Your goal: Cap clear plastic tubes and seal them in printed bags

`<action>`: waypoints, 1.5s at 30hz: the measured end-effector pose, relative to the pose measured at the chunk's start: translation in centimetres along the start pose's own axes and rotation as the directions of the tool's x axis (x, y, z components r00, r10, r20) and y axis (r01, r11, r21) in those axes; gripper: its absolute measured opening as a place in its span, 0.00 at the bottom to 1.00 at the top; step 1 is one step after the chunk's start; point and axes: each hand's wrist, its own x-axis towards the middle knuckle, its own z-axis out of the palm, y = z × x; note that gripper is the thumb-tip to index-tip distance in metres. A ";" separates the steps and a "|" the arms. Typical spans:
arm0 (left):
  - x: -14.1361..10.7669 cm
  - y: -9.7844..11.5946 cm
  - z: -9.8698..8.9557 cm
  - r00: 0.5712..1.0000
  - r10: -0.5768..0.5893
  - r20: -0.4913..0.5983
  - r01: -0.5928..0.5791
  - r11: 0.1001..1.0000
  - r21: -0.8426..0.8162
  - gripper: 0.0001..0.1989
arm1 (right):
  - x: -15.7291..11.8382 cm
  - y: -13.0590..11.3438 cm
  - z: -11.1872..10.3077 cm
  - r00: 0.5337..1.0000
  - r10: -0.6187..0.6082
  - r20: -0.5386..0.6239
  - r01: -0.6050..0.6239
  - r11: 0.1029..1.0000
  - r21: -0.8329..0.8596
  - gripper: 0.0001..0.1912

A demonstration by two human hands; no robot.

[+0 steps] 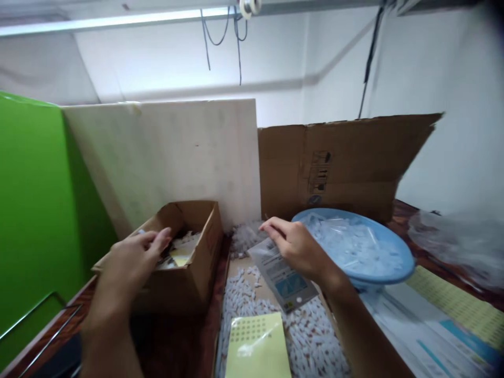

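My right hand [297, 247] pinches the top edge of a flat printed pouch [284, 275], which lies on loose white pellets [311, 336] at 6 o'clock from the blue bowl [394, 268]. I judge the pouch light, limp and slick; grip it at a corner or sealed edge, not mid-face. My left hand [134, 257] reaches into the box [197, 283] at 9 o'clock, fingers partly curled; I cannot tell whether it holds anything.
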 end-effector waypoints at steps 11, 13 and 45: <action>-0.7 8.1 10.3 0.942 0.321 0.104 -0.278 0.913 -0.297 0.29 | 0.1 0.3 2.0 0.944 0.253 -0.211 -0.181 0.934 0.308 0.24; -0.4 8.0 11.9 0.949 0.314 0.011 -0.290 0.890 -0.352 0.34 | 0.0 0.0 2.5 0.969 0.214 -0.126 -0.135 0.879 0.458 0.28; 0.5 6.9 10.3 0.901 0.141 -0.411 -0.378 0.720 -0.582 0.05 | -0.3 -0.2 1.3 0.863 0.105 -0.494 0.202 0.825 0.528 0.09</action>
